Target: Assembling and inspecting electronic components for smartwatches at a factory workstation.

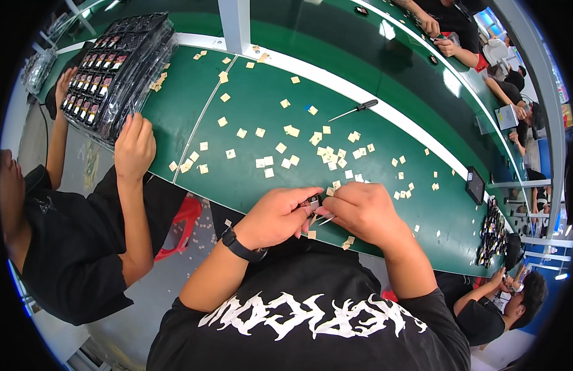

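Observation:
Close to the table's near edge, my left hand (pixel 275 214) is closed around a small black device (pixel 313 200) with a pinkish, shiny face. My fingers cover much of it. My right hand (pixel 365 211) meets it from the other side, fingers pinched on thin metal tweezers (pixel 325 220) whose tips point toward the device. Past both hands, many small cream-coloured square papers (pixel 328 151) lie scattered over the green table (pixel 249 204). A screwdriver (pixel 360 107) with a black handle rests near the far white rail.
At the left, a co-worker's hands touch stacked black trays (pixel 128 62) holding small devices. A black box (pixel 475 185) and a heap of small dark parts (pixel 493 235) occupy the right end. A grey post (pixel 234 28) rises from the rail. Other people work across and at right.

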### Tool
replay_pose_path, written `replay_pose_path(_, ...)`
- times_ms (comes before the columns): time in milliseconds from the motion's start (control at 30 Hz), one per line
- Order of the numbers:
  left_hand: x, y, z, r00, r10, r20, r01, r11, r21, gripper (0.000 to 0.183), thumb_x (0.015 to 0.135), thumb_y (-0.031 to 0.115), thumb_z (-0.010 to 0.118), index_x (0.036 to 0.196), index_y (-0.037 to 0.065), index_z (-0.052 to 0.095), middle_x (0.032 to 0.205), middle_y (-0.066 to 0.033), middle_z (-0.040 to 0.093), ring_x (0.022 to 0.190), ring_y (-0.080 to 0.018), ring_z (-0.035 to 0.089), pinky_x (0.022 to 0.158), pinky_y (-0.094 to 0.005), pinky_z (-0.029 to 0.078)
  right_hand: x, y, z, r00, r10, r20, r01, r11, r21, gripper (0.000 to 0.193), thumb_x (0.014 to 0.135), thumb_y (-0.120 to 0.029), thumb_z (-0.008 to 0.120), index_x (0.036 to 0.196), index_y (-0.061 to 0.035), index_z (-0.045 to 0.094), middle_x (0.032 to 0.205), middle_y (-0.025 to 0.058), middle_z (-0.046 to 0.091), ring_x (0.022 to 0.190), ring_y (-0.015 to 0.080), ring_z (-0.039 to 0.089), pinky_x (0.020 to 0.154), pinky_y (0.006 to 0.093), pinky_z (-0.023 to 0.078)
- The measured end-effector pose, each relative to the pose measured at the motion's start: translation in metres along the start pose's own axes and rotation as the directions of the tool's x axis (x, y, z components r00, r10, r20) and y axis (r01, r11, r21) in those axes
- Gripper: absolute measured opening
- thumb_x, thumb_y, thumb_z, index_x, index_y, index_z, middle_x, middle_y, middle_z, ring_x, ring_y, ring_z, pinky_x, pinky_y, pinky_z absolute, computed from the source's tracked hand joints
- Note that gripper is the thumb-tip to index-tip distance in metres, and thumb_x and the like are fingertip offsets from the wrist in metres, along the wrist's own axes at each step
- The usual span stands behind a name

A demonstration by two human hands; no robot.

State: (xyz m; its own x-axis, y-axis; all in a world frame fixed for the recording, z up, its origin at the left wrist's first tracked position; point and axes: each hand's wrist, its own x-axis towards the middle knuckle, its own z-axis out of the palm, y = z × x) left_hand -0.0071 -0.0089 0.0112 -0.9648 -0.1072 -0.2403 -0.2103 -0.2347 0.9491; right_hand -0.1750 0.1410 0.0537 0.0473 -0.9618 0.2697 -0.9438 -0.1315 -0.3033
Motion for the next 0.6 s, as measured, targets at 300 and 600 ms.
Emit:
replay_pose_path(300,0.001,-0.001,-0.001,0.999,-0.033,0.011,0.032,0.998,0.055,0.046,0.097,-0.002,0.048,0.143,-0.004,0.052,0.077,-0.0025,0.063,0.064,-0.0075,0.059,0.059,-0.0228,0.049,-0.008,-0.003,0.007,0.999,0.018,-0.045,-0.022,0.997,-0.076,0.018,0.071,-0.017,0.079,0.082,-0.0126,0.066,0.074,0.0008,0.054,0.067,0.0197,0.062,0.053,0.0351,0.051)
replay_pose_path(600,0.002,-0.009,0.003,0.995,-0.041,-0.091,0.025,0.984,-0.178,0.048,0.095,-0.002,0.051,0.143,-0.002,0.048,0.079,-0.0021,0.060,0.064,-0.0067,0.056,0.055,-0.0211,0.044,-0.015,-0.011,0.020,0.787,0.607,0.110,-0.548,0.606,0.576,0.022,0.082,-0.014,0.083,0.098,-0.0028,0.072,0.077,0.0032,0.063,0.068,0.0127,0.058,0.059,0.0284,0.046)
